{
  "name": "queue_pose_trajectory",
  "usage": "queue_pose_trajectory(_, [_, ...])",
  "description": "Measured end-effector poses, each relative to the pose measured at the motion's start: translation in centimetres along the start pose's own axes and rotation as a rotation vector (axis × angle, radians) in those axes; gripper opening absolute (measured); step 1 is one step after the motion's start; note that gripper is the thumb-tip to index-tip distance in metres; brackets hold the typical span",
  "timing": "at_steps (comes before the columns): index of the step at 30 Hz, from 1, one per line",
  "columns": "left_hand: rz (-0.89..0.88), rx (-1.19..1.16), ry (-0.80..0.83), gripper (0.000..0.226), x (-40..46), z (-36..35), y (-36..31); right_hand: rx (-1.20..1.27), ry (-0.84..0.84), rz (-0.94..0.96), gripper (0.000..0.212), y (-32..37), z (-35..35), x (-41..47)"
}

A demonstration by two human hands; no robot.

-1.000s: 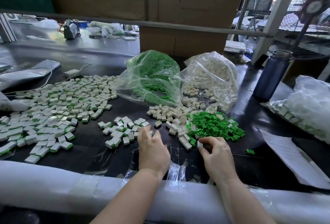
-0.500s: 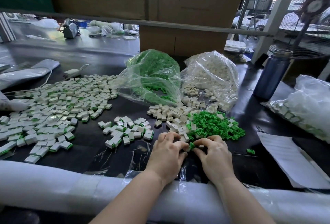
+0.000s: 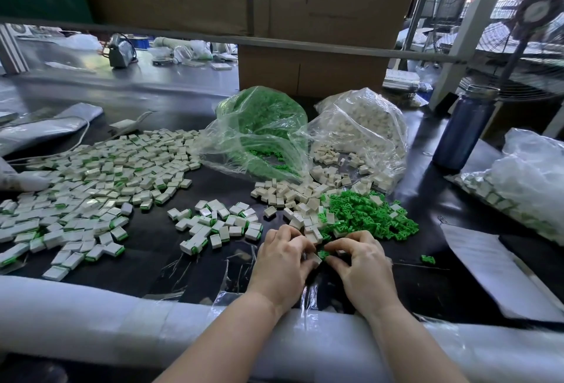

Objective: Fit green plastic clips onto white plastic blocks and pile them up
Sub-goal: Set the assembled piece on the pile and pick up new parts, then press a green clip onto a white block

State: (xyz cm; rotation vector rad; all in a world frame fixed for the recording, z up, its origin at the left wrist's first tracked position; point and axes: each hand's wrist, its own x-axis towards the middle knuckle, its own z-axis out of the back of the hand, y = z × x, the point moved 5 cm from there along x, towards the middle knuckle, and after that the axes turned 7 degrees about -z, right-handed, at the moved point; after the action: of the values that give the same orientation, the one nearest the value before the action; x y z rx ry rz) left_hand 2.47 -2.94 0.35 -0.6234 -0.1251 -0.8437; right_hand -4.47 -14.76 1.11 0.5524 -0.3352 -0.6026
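Observation:
My left hand [image 3: 282, 266] pinches a white block [image 3: 314, 259] at the table's near edge. My right hand [image 3: 360, 266] pinches a green clip [image 3: 323, 255] against that block; the two hands meet fingertip to fingertip. Just beyond them lie a heap of loose green clips [image 3: 366, 214] and loose white blocks [image 3: 293, 196]. A small group of fitted blocks [image 3: 219, 225] sits to the left of my hands. A wide spread of fitted blocks [image 3: 91, 184] covers the left of the table.
Two clear bags stand behind, one of green clips [image 3: 262, 129], one of white blocks [image 3: 363, 132]. A blue bottle [image 3: 464, 129] stands at right, with another bag [image 3: 525, 181] and a paper sheet [image 3: 494, 266]. A single clip [image 3: 427, 259] lies right of my hand. White padding [image 3: 91, 312] lines the near edge.
My left hand came right from the small group of fitted blocks to meet my right hand. Both now hold a block and clip together between the fingertips.

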Motion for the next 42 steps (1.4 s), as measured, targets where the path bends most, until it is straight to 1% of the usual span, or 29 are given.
queue_pose_trajectory(3, [0.031,-0.11,-0.007,0.015,-0.2,0.3,0.0,0.035,-0.017,0.008,0.011,0.0,0.1,0.0])
queue_pose_trajectory(5, [0.053,-0.186,0.002,0.009,-0.2,0.5,-0.1,0.065,-0.045,0.031,0.011,0.1,0.4,-0.1])
queue_pose_trajectory(7, [0.054,-0.243,-0.007,0.01,-0.2,0.7,-0.1,0.133,-0.075,0.051,0.016,0.2,0.8,-0.2])
queue_pose_trajectory(9, [0.042,-0.268,-0.011,0.02,-0.1,0.7,-0.2,0.233,-0.087,0.052,0.019,0.1,1.1,-0.3])
queue_pose_trajectory(10, [0.04,-0.278,-0.012,0.022,-0.1,0.7,-0.1,0.285,-0.083,0.045,0.021,0.1,1.2,-0.3])
queue_pose_trajectory(12, [0.057,-0.358,-0.033,0.016,0.0,0.8,0.0,0.405,-0.065,0.04,0.024,0.2,1.2,-0.4])
queue_pose_trajectory(15, [0.131,-0.562,-0.04,0.007,0.0,0.8,0.4,0.574,-0.025,0.062,0.024,0.4,1.3,-0.6])
queue_pose_trajectory(18, [0.153,-0.623,-0.011,0.006,-0.1,0.6,0.5,0.659,0.013,0.082,0.025,0.7,1.5,-0.7])
queue_pose_trajectory(22, [0.149,-0.63,0.002,0.007,-0.2,0.5,0.5,0.676,0.031,0.088,0.027,0.9,1.6,-0.9])
queue_pose_trajectory(31, [0.152,-0.692,-0.036,0.003,-0.3,1.0,0.2,0.647,-0.007,0.041,0.018,0.4,1.5,-0.6])
queue_pose_trajectory(34, [0.143,-0.695,-0.027,0.01,-0.3,1.2,0.0,0.642,-0.01,0.043,0.016,0.3,1.4,-0.5])
queue_pose_trajectory(36, [0.126,-0.683,-0.041,0.019,-0.3,1.3,-0.1,0.645,-0.008,0.04,0.019,0.3,1.4,-0.5])
queue_pose_trajectory(38, [0.125,-0.696,-0.061,0.023,-0.4,1.5,-0.2,0.645,-0.007,0.041,0.022,0.2,1.4,-0.6])
queue_pose_trajectory(42, [0.157,-0.784,-0.063,0.016,-0.5,1.4,-0.3,0.642,0.005,0.04,0.023,0.2,1.3,-0.5])
